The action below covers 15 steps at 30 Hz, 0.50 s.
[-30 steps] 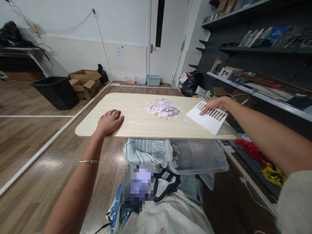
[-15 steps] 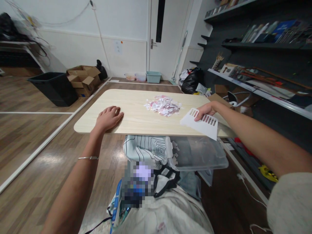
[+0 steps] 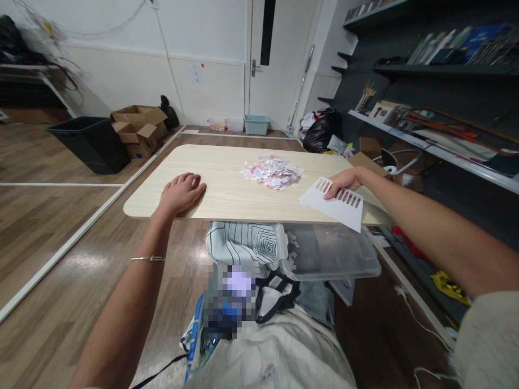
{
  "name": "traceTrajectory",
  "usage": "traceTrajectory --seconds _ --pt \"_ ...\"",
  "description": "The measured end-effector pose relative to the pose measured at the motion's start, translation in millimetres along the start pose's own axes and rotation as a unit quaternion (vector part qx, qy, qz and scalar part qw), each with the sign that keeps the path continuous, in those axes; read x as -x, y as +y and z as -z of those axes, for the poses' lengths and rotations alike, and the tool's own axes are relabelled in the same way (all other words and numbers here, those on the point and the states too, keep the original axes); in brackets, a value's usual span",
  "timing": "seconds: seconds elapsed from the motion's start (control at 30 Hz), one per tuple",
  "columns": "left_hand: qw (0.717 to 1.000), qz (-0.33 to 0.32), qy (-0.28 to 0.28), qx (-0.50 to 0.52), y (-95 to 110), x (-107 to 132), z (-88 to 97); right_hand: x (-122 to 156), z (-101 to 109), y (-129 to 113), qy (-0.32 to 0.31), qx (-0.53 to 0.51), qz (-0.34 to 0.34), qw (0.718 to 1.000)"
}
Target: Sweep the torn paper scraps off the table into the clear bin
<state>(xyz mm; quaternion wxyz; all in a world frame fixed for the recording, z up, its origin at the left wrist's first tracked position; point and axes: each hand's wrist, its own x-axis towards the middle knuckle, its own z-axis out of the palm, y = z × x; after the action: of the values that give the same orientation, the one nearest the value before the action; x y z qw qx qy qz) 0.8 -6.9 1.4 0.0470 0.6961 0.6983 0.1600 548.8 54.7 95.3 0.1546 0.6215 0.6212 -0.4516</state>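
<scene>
A pale wooden tabletop (image 3: pixel 227 197) carries a heap of small pink and white paper scraps (image 3: pixel 272 172) near its middle. My left hand (image 3: pixel 180 192) lies flat on the near left part of the top, fingers loosely spread, holding nothing. My right hand (image 3: pixel 344 181) grips the upper edge of a white slotted plastic card (image 3: pixel 334 204) at the table's near right edge, just right of the scrap heap. The card's lower corner hangs past the table edge.
A clear plastic bin (image 3: pixel 330 256) sits on my lap below the table's near edge, with a few scraps on its rim. A black bin (image 3: pixel 91 143) and cardboard boxes (image 3: pixel 140 127) stand on the floor at left. Dark shelves (image 3: pixel 425 108) run along the right.
My right hand drew the white card towards me and slightly left, from flat on the table to overhanging its near edge. My left hand stayed put.
</scene>
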Motion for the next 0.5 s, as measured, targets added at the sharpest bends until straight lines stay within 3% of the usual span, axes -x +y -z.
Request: traceTrajectory --seconds 0.5 --pt "1.0 0.005 0.0 0.002 0 1 1.1 -19 4 -12 -0.045 0.03 0.003 0.999"
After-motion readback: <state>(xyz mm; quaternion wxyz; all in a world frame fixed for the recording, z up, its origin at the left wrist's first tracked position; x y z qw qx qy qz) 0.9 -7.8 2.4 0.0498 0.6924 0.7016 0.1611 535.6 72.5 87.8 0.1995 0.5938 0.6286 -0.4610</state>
